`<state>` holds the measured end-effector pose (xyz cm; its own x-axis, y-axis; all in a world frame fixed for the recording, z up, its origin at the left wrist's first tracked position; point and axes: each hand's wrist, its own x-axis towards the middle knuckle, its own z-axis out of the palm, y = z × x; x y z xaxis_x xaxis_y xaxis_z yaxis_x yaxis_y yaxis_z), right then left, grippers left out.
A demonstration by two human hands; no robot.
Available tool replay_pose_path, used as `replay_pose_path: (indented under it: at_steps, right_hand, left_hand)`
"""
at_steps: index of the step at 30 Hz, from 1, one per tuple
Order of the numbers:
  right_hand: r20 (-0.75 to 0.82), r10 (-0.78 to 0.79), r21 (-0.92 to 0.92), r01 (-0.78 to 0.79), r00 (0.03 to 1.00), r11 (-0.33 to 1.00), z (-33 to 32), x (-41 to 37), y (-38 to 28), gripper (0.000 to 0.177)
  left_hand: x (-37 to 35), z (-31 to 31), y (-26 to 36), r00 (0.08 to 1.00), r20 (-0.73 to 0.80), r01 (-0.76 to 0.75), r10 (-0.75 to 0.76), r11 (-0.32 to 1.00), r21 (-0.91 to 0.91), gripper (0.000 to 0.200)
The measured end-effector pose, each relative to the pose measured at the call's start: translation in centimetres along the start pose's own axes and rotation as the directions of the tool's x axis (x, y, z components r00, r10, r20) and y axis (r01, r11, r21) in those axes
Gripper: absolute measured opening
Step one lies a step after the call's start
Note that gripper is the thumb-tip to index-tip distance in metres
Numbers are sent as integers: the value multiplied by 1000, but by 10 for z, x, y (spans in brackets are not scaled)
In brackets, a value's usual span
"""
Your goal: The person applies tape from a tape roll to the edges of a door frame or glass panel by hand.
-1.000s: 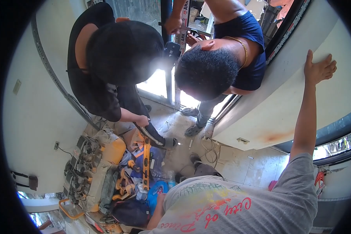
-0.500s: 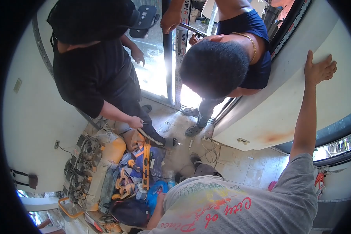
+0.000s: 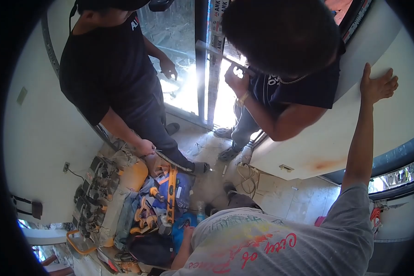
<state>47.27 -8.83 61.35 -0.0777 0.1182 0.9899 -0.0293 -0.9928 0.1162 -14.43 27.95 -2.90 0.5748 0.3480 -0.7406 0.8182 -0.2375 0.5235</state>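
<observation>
My right arm reaches out to the right, and my right hand [image 3: 378,86] lies against the white wall panel [image 3: 308,152] with its fingers spread. No object shows in it. Down by the hem of my grey shirt [image 3: 280,234] is my left hand [image 3: 187,232], its fingers mostly hidden. It is nearest to a blue bag [image 3: 180,225] and a dark cap-like item [image 3: 152,249]. A clear plastic bottle [image 3: 201,214] stands just beyond.
A co-worker in black [image 3: 106,69] holds a small thin tool at the left. Another co-worker [image 3: 285,83] holds a long thin tool by the door frame [image 3: 209,69]. Tools, a yellow level [image 3: 171,193] and a dusty orange machine [image 3: 133,177] crowd the floor; a cable [image 3: 247,179] lies coiled.
The right co-worker has straightened up and raised a forearm with the long tool. The left co-worker has shifted slightly back and lifted the head. My hands have barely moved.
</observation>
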Motion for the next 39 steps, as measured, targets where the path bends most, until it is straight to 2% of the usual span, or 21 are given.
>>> replay_pose_path:
  at_steps: [24,39]
  right_hand:
    - [37,-2,-43,4,999,999,5,0,7,88]
    - [-26,-11,-12,10,1000,1000,4,-1,4,91]
  left_hand:
    - [-9,3,11,999,-39,-4,1,998,-63,29]
    - [-12,4,12,999,-35,-18,16,998,-57,30]
